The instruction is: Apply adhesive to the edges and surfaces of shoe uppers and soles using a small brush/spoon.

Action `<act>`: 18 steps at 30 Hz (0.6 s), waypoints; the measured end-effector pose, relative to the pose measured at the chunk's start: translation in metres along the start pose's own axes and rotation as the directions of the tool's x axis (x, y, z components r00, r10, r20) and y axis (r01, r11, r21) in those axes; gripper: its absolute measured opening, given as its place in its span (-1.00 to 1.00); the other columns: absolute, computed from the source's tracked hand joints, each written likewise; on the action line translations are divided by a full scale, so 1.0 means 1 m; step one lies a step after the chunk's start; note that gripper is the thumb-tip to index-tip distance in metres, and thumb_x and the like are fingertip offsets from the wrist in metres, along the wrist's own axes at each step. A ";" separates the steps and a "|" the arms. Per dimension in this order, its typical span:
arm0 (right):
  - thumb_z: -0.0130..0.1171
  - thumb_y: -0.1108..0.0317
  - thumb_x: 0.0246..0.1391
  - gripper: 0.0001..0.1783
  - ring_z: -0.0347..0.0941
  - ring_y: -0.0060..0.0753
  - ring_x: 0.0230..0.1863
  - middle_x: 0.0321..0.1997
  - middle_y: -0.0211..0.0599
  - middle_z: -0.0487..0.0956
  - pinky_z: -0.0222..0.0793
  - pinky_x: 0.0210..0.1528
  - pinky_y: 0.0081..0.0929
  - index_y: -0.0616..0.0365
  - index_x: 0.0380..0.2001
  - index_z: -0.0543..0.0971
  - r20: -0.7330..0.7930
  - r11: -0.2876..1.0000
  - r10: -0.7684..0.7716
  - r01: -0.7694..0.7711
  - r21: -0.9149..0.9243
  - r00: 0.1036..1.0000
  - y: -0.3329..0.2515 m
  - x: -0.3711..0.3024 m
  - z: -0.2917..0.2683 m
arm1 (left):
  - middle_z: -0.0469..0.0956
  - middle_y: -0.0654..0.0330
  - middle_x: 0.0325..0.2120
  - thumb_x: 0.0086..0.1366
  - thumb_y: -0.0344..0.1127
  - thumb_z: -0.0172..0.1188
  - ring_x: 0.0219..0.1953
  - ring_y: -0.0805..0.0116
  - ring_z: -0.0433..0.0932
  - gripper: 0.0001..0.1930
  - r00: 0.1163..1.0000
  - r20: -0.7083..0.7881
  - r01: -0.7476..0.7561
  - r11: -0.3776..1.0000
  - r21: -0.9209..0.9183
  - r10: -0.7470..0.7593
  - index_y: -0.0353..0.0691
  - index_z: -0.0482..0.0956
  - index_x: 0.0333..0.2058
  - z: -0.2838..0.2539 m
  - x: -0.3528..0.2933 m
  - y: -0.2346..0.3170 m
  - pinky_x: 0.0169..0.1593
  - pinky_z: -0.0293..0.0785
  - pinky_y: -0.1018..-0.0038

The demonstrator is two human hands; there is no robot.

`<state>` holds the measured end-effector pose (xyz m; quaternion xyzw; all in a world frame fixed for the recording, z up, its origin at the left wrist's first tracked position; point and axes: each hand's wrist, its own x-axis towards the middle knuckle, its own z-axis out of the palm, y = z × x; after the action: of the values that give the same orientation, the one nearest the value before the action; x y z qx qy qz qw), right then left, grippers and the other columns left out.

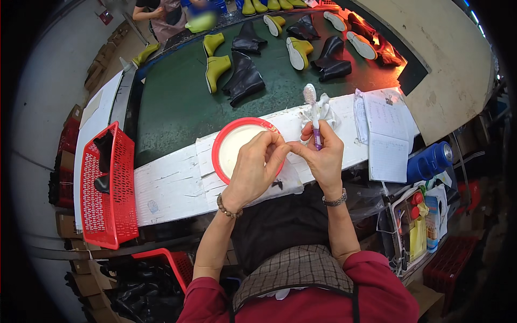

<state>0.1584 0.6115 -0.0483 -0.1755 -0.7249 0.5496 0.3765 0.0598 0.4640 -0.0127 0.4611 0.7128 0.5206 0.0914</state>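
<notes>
Right-hand grip [326,153] holds a slim, purple-handled brush [314,114], its whitish head pointing away.

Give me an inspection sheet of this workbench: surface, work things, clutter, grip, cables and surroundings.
Surface: white board, visibly cracked, beside a green surface.
Work things: red-rimmed bowl with whitish contents; purple-handled brush, bristles upward.
Clutter: crumpled white cloth; open notebook; blue bottle.
Grip: right hand holds the brush; left hand overlaps the bowl in view, its fingertips close to the right's.
Cables: nothing seen for certain.
Surroundings: black boots and yellow boots beyond; red basket at left.
</notes>
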 end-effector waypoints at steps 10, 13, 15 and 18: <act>0.16 0.47 0.34 -0.74 0.14 -0.77 -0.53 -0.40 -0.55 0.40 0.08 -0.51 -0.68 0.28 0.05 0.52 0.438 0.564 0.191 -0.463 0.684 0.879 -0.002 0.003 -0.013 | 0.50 0.27 -0.47 0.48 -0.29 0.16 -0.46 0.54 0.43 -0.78 0.988 -0.118 0.065 0.963 -0.260 -0.099 -0.35 0.60 -0.27 0.005 0.020 0.007 -0.36 0.39 0.57; 0.03 0.45 0.42 -0.77 0.11 -0.75 -0.55 -0.41 -0.54 0.40 0.06 -0.52 -0.67 0.31 0.03 0.53 0.454 0.561 0.160 -0.459 0.689 0.877 -0.005 -0.002 -0.010 | 0.53 0.25 -0.37 0.44 -0.30 0.23 -0.35 0.57 0.51 -0.78 0.992 -0.123 -0.028 0.988 -0.150 0.009 -0.34 0.65 -0.10 0.019 0.026 0.008 -0.28 0.49 0.57; 0.06 0.44 0.40 -0.76 0.12 -0.75 -0.54 -0.41 -0.52 0.41 0.07 -0.51 -0.66 0.33 0.03 0.53 0.487 0.552 0.171 -0.493 0.673 0.856 -0.006 -0.003 -0.009 | 0.58 0.19 -0.43 0.24 -0.36 0.41 -0.38 0.43 0.58 -0.71 0.991 -0.133 -0.037 0.975 -0.218 0.008 -0.30 0.70 -0.07 0.023 0.033 0.005 -0.30 0.51 0.51; 0.04 0.42 0.40 -0.77 0.13 -0.72 -0.54 -0.40 -0.49 0.43 0.07 -0.51 -0.66 0.36 -0.03 0.53 0.492 0.583 0.144 -0.476 0.659 0.858 -0.009 -0.003 -0.008 | 0.59 0.18 -0.45 0.24 -0.38 0.40 -0.47 0.45 0.55 -0.86 0.994 -0.106 0.009 0.972 -0.236 -0.035 -0.33 0.75 -0.27 0.025 0.036 0.000 -0.36 0.47 0.51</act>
<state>0.1678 0.6116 -0.0406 -0.0152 -0.4407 0.8833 0.1592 0.0546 0.5077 -0.0108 0.4098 0.6551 0.6249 0.1117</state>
